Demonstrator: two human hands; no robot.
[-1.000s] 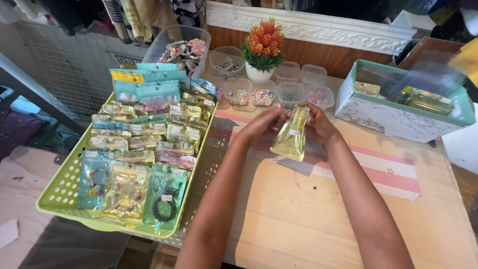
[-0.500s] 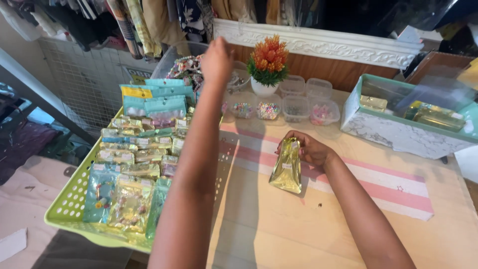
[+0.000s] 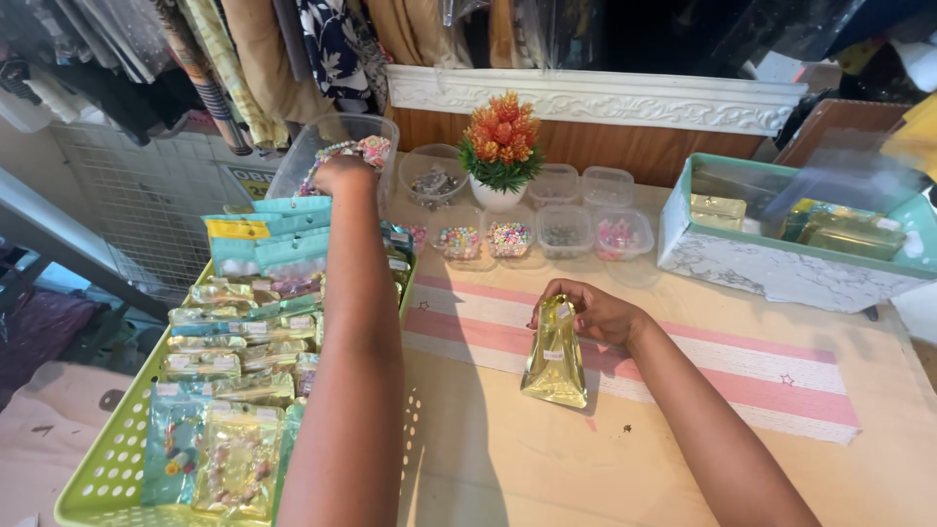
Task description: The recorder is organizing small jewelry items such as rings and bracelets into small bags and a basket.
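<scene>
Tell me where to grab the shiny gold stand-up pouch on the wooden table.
Probably pinch the gold pouch at its narrow, flat top edge, coming from above. It stands upright on a wider base, and the right hand already holds that top from the right; the left side is free.

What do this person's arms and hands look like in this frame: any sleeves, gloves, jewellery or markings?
Both arms are bare from the bottom edge of the picture to the fingers: no sleeves, gloves, watch or bracelets show. The left hand and right hand carry no visible rings or markings. Fingernails are too small to tell apart.
</scene>
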